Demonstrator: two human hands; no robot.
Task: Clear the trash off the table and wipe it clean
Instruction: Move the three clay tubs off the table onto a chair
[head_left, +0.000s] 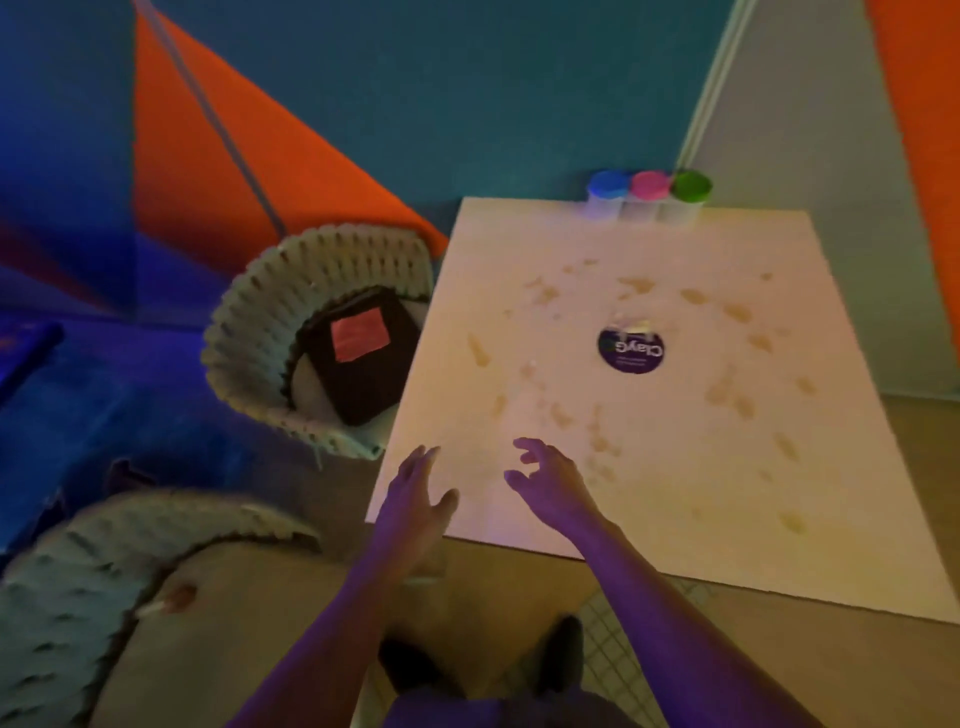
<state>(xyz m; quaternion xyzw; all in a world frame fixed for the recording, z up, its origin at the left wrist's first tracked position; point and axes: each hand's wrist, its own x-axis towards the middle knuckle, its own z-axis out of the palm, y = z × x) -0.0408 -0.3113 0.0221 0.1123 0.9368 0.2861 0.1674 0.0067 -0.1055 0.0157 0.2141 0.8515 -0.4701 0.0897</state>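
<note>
Blurred throughout under dim purple light, with edges soft and small details hard to make out. Cut off at bottom left: pale woven wicker chair with tan seat cushion (156, 597), only its curved back and part of the seat in view. Further up, second woven wicker chair (311, 291) tucked against the table's left edge, holding dark square box with a reddish label (361, 358); label text unreadable.

Left hand (415, 499) over the near left corner of the table, fingers straight and spread, holding nothing; contact with the surface impossible to judge. Right hand (545, 483) just beside it, fingers loosely curved and apart, also holding nothing, raised over the near part of the tabletop.

Pale rectangular tabletop (675, 467) speckled with yellowish-brown smears and crumbs, scattered from the middle out to the right and near edges. Round dark purple sticker-like lid with white lettering (631, 351) lying flat near the table's centre, with a torn silvery scrap at its upper rim; lettering upside down and only partly legible. Well apart from both hands, further from the person and to the right of the right hand.

At the far edge, three clear tubs in a row, touching: blue-lidded tub (607, 195), pink-lidded tub (649, 195), green-lidded tub (690, 195). Contents not discernible.

Dark shoes (558, 654) on tiled floor at the bottom, partly hidden by the forearms.
</note>
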